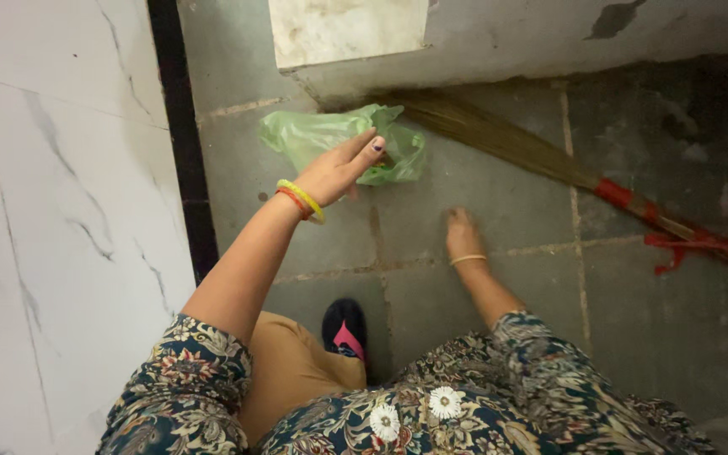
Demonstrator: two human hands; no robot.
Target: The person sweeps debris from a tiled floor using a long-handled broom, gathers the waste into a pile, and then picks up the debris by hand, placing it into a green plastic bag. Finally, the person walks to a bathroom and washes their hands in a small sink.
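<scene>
Two hands reach down toward the grey tiled floor (499,202); the left hand (339,173) is the nearer one to the crumpled green plastic bag (322,135), which lies on the floor just ahead of its fingers (371,147), against the foot of a low concrete step (507,42); those fingers are stretched out and loosely spread, over the bag's near edge and perhaps brushing it, not closed on anything; whether they press the plastic I cannot tell. The bag spreads sideways, its longer stretch running left to right across the line of the reach. The right hand (460,232) rests lower and further right, palm down with fingers flat against a floor tile, holding nothing, well apart from the bag. A grass broom (499,135) lies slanted from beside the bag's right end out to the right, its handle wrapped in red tape (621,194). A white marble wall (61,211) stands on the left; a dark shoe with pink trim (345,330) shows below.
</scene>
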